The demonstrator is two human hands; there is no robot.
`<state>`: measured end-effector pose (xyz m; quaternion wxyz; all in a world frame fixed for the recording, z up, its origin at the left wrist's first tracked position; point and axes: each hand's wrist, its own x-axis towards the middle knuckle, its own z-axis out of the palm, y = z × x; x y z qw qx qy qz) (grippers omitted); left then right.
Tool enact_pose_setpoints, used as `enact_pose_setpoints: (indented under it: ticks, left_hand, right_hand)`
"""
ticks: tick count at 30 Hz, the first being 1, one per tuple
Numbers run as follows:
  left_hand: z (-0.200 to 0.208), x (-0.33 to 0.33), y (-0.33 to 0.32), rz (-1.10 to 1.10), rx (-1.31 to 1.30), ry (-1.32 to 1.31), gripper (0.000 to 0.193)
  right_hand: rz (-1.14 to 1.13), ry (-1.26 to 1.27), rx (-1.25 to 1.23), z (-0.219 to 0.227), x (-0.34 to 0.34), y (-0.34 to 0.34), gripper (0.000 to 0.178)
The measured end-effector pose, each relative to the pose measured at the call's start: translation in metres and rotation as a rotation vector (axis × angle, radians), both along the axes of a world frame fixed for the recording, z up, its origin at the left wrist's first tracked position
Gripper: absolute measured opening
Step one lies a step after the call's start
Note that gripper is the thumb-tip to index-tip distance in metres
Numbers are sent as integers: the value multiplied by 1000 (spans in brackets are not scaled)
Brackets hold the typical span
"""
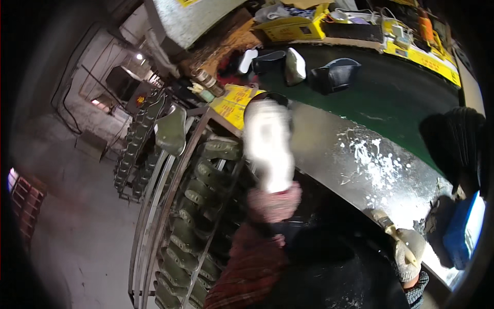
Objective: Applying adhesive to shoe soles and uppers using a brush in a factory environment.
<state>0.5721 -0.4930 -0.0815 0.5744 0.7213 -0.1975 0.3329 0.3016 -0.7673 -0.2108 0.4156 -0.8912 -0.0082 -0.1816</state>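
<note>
My left hand [274, 202], looking reddish and smeared by motion, is closed round the lower end of a shoe [268, 139] with a white sole. The sole faces up, bright and blurred; a dark rounded edge shows at its far end. It is held between the rack and the metal plate [329, 139]. At the lower right, my right hand [409, 252], in a cream knitted glove, grips a brush [388, 225] by its wooden handle. The bristles point up and left, beside the plate's near edge. White smears [378, 165] cover part of the plate.
On the green belt [396, 113] lie a black shoe [335, 74] and several pale or dark shoe parts. To the left, a metal rack [149, 216] holds green shoe lasts [185, 232]. A blue container [463, 229] stands right; yellow boxes [296, 28] line the back.
</note>
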Motion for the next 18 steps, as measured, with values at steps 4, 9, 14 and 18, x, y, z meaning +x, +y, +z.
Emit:
enact_pose_setpoints:
  ticks: [4,9,14,18]
  left_hand:
    - [91,-4,156,871,-192,-229,65]
    - [89,51,293,397,-225,205,59]
    - [84,40,308,-339,-746,326,48]
    - [71,-1,233,-673,-1020,316,66]
  right_hand:
    - [147,28,14,20,18,20,21]
    - [171,-65,61,36,21,46,18]
    - [-90,-28,248,33,-20,45,14]
    - [-216,-194,385,69,-48,-6,25]
